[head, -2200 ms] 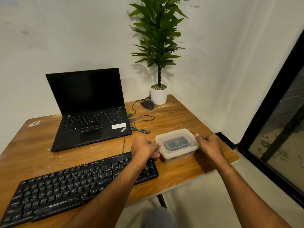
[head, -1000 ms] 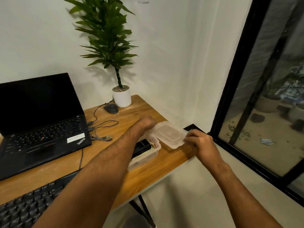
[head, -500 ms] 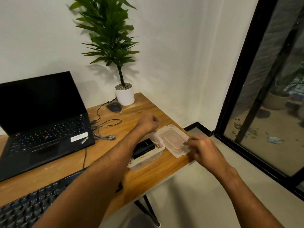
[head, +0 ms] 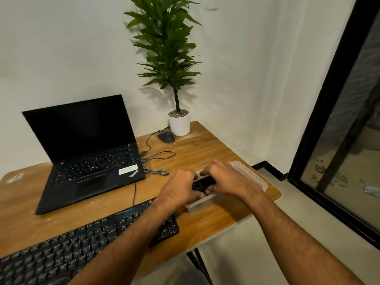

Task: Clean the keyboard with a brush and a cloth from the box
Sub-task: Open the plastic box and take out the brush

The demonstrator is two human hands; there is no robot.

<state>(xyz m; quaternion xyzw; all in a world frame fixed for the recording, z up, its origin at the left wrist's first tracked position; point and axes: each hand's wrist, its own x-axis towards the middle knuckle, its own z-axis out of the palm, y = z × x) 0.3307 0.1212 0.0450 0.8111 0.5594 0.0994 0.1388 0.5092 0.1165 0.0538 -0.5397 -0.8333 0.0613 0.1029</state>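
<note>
Bearing "ThinkPad": laptop (head: 86, 153) palm rest.

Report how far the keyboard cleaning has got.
Done: the lid is off the box and lies beside it on the table. In hand: the left hand and right hand are both at the open box, the right hand's fingers curled over a black item inside. Left: taking out brush and cloth; the keyboard looks untouched.

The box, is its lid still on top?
No, the lid lies on the table beside the open box.
</note>
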